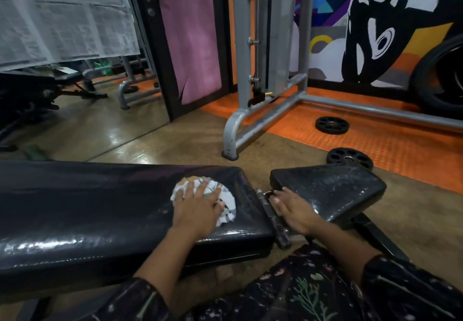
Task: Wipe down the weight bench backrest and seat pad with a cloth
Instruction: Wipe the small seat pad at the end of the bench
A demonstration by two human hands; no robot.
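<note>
Left hand (pixel 198 205) presses cloth (pixel 226 201) onto backrest (pixel 100 203).

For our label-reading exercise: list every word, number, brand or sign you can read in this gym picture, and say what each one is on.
No text here can be read.
Printed sheets hanging at upper left: lines of print, too blurred to read.
Wall mural: painted shapes only, one looking like a white "b"; no sure lettering.
Weight plates on the orange floor: any markings too small to read.
Backrest, seat pad, cloth: no labels visible.
</note>
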